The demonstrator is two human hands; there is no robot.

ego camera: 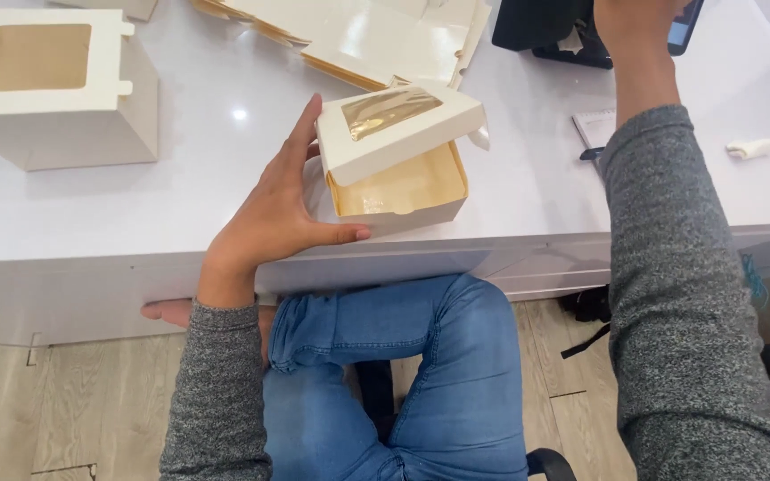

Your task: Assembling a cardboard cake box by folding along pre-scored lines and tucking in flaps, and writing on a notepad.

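Smooth white card box (pixel 398 160) with gold inside and a clear window in its half-raised lid, sitting near the front edge of a glossy white table (pixel 180 205). Bigger finished windowed box (pixel 55 85) at far left, flat box blanks (pixel 358 36) stacked behind, dark tablet (pixel 572 31) at the top. Left hand (pixel 269 214) spread flat against the small box's left side, thumb along the base, not gripping. Right hand (pixel 639 22) up at the tablet, fingers cut off, can't tell the grip.
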